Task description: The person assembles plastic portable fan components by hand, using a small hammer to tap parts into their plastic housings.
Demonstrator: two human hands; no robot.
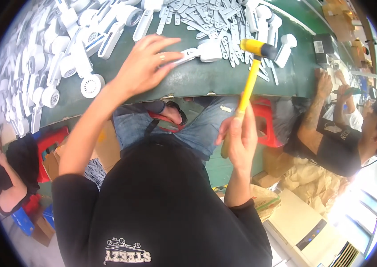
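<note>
Right hand (241, 135): fingers wrapped tight around the lower shaft of a yellow-handled mallet with yellow and black head (256, 48), head raised just above the bench.
Left hand (146, 64): fingers spread flat, pressing a white plastic fan-shaped part with long handle (199, 51) onto the dark green bench top (197, 78), near its front edge.
Surroundings: heap of similar white round-headed plastic parts (59, 49) at left; flat white plastic strips (206, 15) behind; red plastic stool (266, 118) below; a co-worker's hand (324, 82) at right.
</note>
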